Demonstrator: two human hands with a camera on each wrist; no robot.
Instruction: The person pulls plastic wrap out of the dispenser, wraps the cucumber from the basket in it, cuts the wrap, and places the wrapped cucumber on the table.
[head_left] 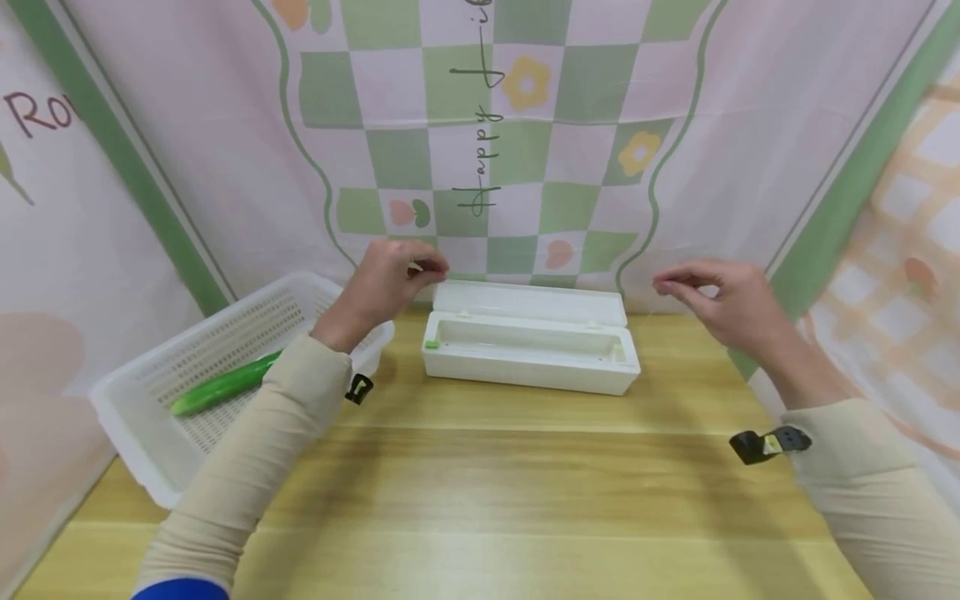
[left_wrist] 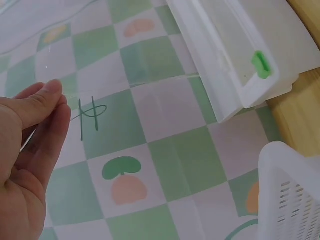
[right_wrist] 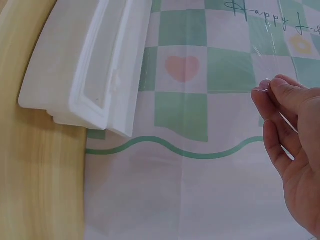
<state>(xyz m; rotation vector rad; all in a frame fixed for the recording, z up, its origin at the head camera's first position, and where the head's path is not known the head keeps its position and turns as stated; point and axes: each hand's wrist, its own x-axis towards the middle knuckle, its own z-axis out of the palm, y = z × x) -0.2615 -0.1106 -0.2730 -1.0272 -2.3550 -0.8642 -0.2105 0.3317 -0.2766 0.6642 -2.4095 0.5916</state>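
Both hands are raised, one on either side of a long white cling film box (head_left: 525,377) and above its height. Finger and thumb of my right hand (head_left: 731,304) pinch a bunched edge of clear cling film (right_wrist: 264,86), which shows faint shiny creases. My left hand (head_left: 386,279) pinches at the same height, with a thin clear trace of film leaving its fingertips in the left wrist view. Most of the sheet is too transparent to see. The box's lid (head_left: 528,302) is tipped back, and a green slider (head_left: 432,344) sits at its left end.
A white perforated basket (head_left: 120,417) stands at the left, partly behind my left forearm, with a green cucumber (head_left: 225,385) lying in it. Behind the box hangs a checked cloth (head_left: 517,150). The wooden table (head_left: 480,483) extends in front.
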